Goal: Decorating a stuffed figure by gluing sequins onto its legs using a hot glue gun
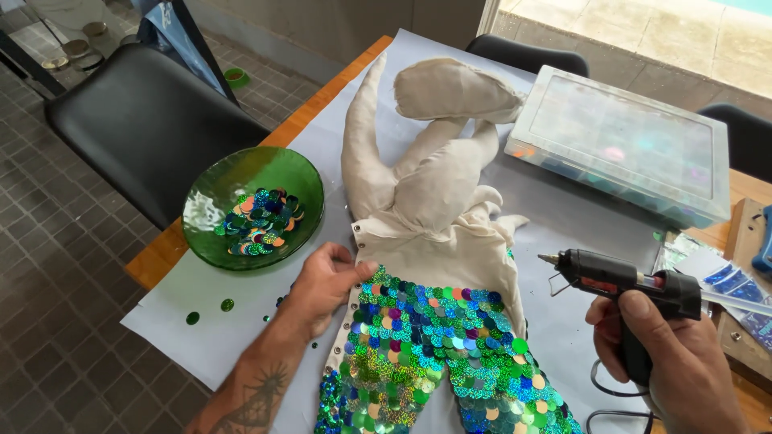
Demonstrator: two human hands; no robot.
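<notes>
A cream fabric garment (pixel 434 193) lies on the paper-covered table, its lower part covered in shiny green, blue and orange sequin discs (pixel 426 337). My left hand (pixel 326 281) presses on the garment's left edge, fingertips at the top row of sequins. My right hand (pixel 667 354) grips a black hot glue gun (pixel 619 281) held above the table to the right of the garment, nozzle pointing left. A green glass bowl (pixel 217 201) with loose sequin discs sits left of my left hand.
A clear plastic compartment box (pixel 619 137) stands at the back right. Small bags of sequins (pixel 724 277) lie beside the glue gun. Black chairs (pixel 145 120) stand left and behind the table. A few loose discs (pixel 209 311) lie on the paper near the table's left edge.
</notes>
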